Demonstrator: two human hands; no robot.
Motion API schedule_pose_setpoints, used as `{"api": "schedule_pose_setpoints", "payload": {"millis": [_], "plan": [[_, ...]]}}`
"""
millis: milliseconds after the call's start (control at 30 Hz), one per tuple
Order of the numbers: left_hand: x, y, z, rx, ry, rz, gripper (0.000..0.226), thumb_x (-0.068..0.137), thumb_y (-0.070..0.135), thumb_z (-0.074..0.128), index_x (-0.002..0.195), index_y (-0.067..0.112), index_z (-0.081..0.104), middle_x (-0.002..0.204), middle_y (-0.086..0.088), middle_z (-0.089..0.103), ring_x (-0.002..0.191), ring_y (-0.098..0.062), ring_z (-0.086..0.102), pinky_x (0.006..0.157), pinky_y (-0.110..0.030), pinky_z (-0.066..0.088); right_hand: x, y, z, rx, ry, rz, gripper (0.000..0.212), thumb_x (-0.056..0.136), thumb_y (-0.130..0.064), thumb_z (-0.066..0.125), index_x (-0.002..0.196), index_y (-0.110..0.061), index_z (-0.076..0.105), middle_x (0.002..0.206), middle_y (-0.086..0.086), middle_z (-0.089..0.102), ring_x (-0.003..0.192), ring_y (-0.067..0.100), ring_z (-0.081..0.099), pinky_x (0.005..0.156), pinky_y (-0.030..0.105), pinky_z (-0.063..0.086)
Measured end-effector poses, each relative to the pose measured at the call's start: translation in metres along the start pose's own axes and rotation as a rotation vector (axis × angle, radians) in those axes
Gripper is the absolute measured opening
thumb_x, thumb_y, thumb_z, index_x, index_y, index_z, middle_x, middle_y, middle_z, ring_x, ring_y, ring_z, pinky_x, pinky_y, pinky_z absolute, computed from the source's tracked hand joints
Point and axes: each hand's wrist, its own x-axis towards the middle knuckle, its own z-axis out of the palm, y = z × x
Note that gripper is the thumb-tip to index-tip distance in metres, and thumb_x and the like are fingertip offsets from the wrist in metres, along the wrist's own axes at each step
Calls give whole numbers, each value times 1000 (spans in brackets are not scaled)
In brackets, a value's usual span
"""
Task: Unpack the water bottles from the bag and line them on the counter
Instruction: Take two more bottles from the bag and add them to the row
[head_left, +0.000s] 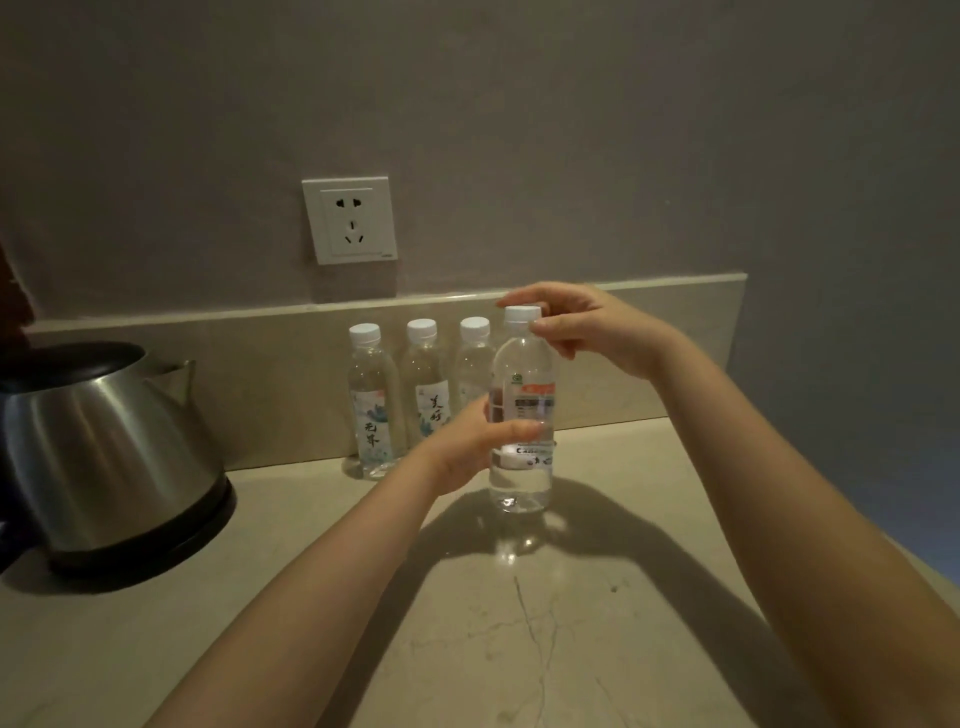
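Just in front of a row of three bottles, the front bottle (524, 374) is upright between both hands over the pale stone counter (519, 649). Whether its base touches the surface or hangs slightly above it cannot be told. The left hand (478, 447) wraps around the bottle's labelled middle, with its fingers curled across the front of the label. The right hand (587, 332) comes in from the right and pinches the bottle by its white cap (522, 313), forefinger over the top and thumb against the side. The bottle is clear, looks full, and carries a label with a red band. Behind it, the three others stand side by side against the low backsplash (260, 374): the left bottle (371, 410), the middle bottle (426, 384) and the right bottle (474, 364), which is partly hidden by the one being held. All three are capped in white, and the two leftmost show pale labels with brush lettering. At the left edge of the counter, well apart from the bottles, sits a steel kettle (98, 447) with a black lid and base. A white wall socket (350, 221) is mounted above the backsplash.
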Motion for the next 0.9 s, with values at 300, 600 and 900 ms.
{"api": "schedule_pose_setpoints", "payload": {"millis": [300, 600, 900], "plan": [[22, 42, 1, 467, 396, 179, 32, 81, 33, 72, 107, 15, 64, 98, 1, 68, 91, -14, 65, 80, -28, 54, -1, 29, -28, 7, 332, 80, 11, 85, -25, 67, 90, -20, 58, 74, -6, 52, 57, 3, 44, 48, 14, 35], [42, 76, -40, 1369, 658, 217, 39, 90, 36, 54, 125, 20, 58, 127, -1, 59, 119, -22, 48, 100, -42, 34, 44, 71, -1, -103, 616, 189, 29, 76, -34, 74, 79, -21, 49, 69, -9, 47, 62, 7, 43, 55, 23, 36], [44, 76, -49, 1236, 603, 127, 32, 87, 38, 61, 114, 25, 68, 112, 5, 68, 107, -20, 59, 96, -41, 43, 38, 77, 9, 32, 444, 238, 46, 78, -31, 74, 116, -14, 52, 73, -2, 45, 61, 11, 44, 52, 24, 38]]}}
